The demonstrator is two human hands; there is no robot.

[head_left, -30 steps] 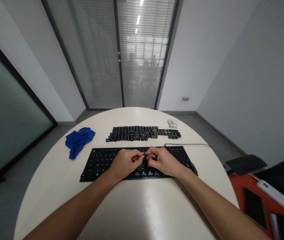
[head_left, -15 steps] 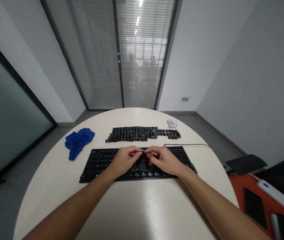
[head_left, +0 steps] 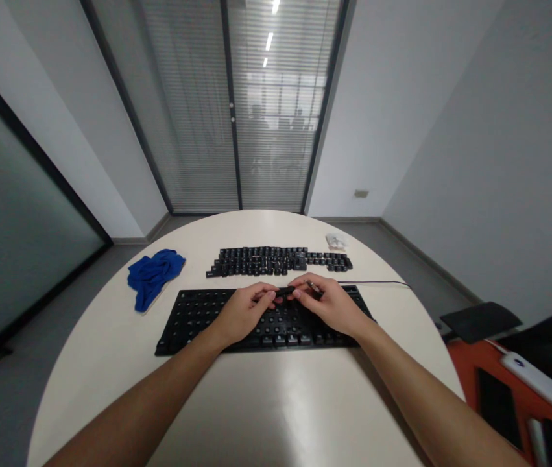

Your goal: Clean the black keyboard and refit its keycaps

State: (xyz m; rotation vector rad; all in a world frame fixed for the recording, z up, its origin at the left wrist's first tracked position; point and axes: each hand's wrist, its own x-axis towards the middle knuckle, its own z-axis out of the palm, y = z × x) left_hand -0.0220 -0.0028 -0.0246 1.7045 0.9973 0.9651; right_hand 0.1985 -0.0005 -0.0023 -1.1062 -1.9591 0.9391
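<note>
A black keyboard (head_left: 198, 318) lies across the table in front of me. Much of its surface shows bare key posts, while several caps (head_left: 280, 340) sit along its near row. Over its far middle part, a long black keycap (head_left: 284, 292) spans the gap between my fingertips. My left hand (head_left: 244, 311) pinches its left end with thumb and fingers. At the other end, the thumb and fingertips of my right hand (head_left: 327, 301) close on it. Something thin and shiny shows between the right fingers, too small to name. Loose black keycaps (head_left: 261, 261) lie in rows beyond the keyboard.
A crumpled blue cloth (head_left: 154, 275) rests at the left of the round cream table (head_left: 237, 415). Near the far right edge is a small clear bag (head_left: 336, 241). The keyboard's cable (head_left: 377, 282) runs off to the right, towards an orange seat (head_left: 468, 370) holding a white power strip (head_left: 543, 386).
My right hand has shifted slightly right and away from me, and the fingertips have parted. More of the black keycap now shows between them. The left hand has barely moved.
</note>
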